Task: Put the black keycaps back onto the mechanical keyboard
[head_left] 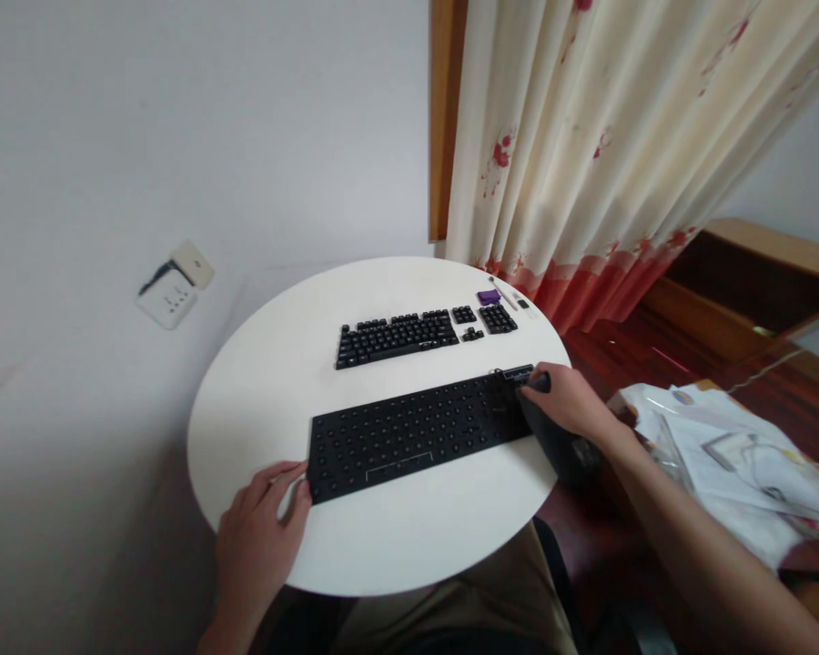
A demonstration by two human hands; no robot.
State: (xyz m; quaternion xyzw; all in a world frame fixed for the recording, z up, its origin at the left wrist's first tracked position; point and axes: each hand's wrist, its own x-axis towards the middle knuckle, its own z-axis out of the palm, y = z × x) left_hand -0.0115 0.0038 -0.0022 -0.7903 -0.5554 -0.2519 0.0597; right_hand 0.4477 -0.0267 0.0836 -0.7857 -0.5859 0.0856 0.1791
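A black keyboard base (pixel 409 437) with its keycaps off lies across the white round table (pixel 382 555). At its lower left corner, my left hand (pixel 266 514) grips the edge between fingers and thumb. My right hand (pixel 563 396) is closed around a black handheld device (pixel 552 441), shaped like a small handheld vacuum cleaner. The device's narrow end is over the right part of the base; whether it touches is unclear. Beyond the base, the loose black keycaps (pixel 396 338) are laid out in keyboard order, with the number pad block (pixel 497 318) at the right.
A purple item (pixel 489 297), a thin brush-like tool (pixel 502 292) and a small black-and-white piece (pixel 522 304) lie near the table's far right edge. Wall sockets (pixel 167 298) are at left. A curtain (pixel 552 182) hangs behind; white bags and papers (pixel 730 464) lie at right.
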